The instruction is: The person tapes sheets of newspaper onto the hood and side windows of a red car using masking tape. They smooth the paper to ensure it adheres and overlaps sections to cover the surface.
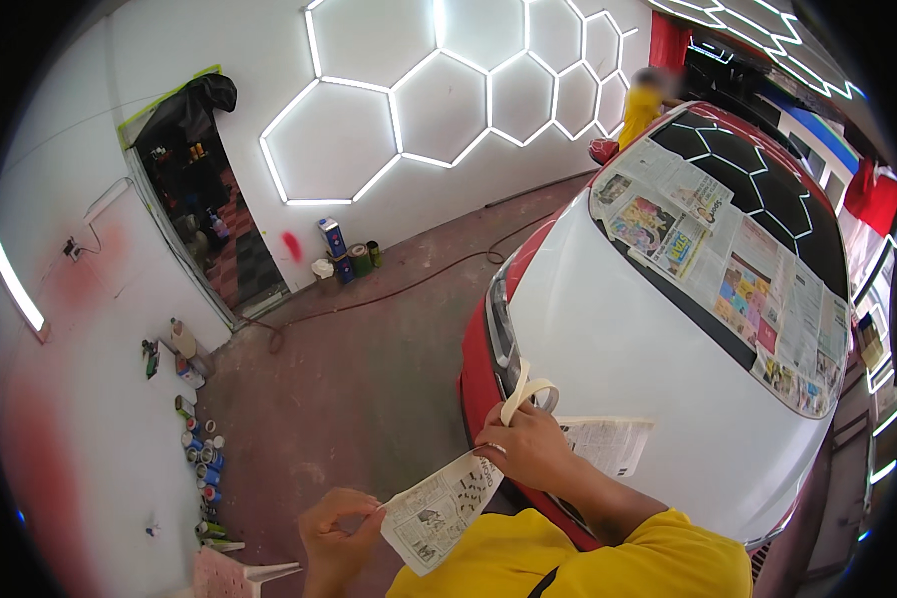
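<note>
My left hand (339, 530) pinches one corner of a folded newspaper piece (441, 513) in front of my body. At the paper's other end, my right hand (528, 444) grips a roll of masking tape (542, 396), with a cream strip of tape looping up from it. The paper's upper end meets the right hand's fingers. Just beyond that hand is the white hood (628, 349) of a red car. Another newspaper sheet (613, 444) lies on the hood beside my right forearm.
Newspapers (668, 214) cover the lower windshield. A person in yellow (640, 108) stands beyond the car's mirror. A hose (399, 296) crosses the floor. Cans (205, 458) line the left wall near a pinkish stool (231, 576); more containers (341, 254) stand by the doorway (209, 209).
</note>
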`<state>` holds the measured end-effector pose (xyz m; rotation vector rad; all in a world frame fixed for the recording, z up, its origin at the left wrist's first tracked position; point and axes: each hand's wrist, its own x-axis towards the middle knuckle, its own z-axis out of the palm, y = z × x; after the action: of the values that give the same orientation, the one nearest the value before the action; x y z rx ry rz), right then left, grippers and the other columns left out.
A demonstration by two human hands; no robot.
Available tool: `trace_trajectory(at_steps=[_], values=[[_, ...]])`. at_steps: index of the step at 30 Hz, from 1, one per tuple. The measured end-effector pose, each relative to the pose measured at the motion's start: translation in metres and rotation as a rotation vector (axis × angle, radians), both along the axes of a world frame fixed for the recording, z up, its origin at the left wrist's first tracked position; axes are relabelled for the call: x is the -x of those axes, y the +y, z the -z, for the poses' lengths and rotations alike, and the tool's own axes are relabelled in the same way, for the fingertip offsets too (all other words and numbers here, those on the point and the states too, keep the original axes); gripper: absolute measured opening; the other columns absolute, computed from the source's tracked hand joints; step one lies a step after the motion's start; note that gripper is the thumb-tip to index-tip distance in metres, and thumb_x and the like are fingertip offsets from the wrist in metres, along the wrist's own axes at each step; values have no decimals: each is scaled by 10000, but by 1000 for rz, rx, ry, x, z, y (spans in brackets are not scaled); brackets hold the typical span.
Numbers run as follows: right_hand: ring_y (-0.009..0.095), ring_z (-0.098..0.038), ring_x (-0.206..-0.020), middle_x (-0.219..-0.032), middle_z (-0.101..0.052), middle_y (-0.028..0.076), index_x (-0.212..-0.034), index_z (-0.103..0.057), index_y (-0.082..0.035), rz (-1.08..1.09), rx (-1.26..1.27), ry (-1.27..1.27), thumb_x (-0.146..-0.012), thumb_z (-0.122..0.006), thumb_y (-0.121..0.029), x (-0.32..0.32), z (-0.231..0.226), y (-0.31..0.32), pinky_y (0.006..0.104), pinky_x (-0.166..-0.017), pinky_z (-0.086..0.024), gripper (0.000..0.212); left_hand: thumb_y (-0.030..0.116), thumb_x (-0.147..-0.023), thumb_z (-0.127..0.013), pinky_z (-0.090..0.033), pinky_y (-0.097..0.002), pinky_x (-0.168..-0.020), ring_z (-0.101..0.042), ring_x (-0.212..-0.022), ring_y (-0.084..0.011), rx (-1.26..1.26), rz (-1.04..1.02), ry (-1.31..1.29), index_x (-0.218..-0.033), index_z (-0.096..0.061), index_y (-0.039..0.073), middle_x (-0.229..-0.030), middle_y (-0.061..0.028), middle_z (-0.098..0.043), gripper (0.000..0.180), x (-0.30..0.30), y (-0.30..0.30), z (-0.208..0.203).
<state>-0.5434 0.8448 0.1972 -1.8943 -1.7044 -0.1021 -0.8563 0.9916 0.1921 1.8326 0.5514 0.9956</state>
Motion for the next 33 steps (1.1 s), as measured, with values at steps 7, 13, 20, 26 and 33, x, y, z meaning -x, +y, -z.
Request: trace_trajectory(at_steps=[7, 13, 20, 26, 33], values=[[310, -728, -1112, -1139, -754, 48, -1003, -839, -128, -74, 117, -78, -919, -850, -210, -63, -18, 248, 469, -974, -599, 117, -135, -864, -822, -591, -350, -926, -759, -969, -215, 286, -85, -188, -950, -739, 12, -995, -128, -792, 189, -24, 240, 18], [304, -702, -1177, -1140, -760, 43, -1022, -854, -137, 164, 273, 19, -926, -851, -218, -91, 39, 411, 461, -975, -602, 126, -117, -961, -753, -570, -339, -948, -719, -1001, -187, 392, -38, -234, -1067, -710, 4, -1086, -128, -748, 167, -79, 477, 58], [316, -698, -1167, -1137, -776, 58, -1031, -863, -123, 434, 269, 158, -917, -861, -206, -111, 40, 577, 476, -977, -597, 141, -130, -951, -747, -565, -334, -945, -726, -1006, -185, 283, 364, -142, -1057, -718, 2, -1075, -123, -758, 172, -192, 736, -11], [321, -695, -1165, -1133, -781, 62, -1002, -859, -129, 726, 327, 221, -912, -863, -217, -170, 69, 658, 472, -974, -597, 126, -123, -906, -766, -606, -338, -885, -773, -963, -216, -90, 683, -142, -1016, -749, 4, -1031, -129, -783, 169, -342, 855, -22], [345, -692, -1145, -1122, -762, 76, -1005, -848, -115, 862, 225, 224, -898, -879, -172, -311, 87, 768, 486, -960, -590, 126, -105, -866, -789, -614, -346, -843, -790, -930, -237, -78, 755, -81, -995, -768, 17, -1016, -135, -799, 179, -489, 963, -4]])
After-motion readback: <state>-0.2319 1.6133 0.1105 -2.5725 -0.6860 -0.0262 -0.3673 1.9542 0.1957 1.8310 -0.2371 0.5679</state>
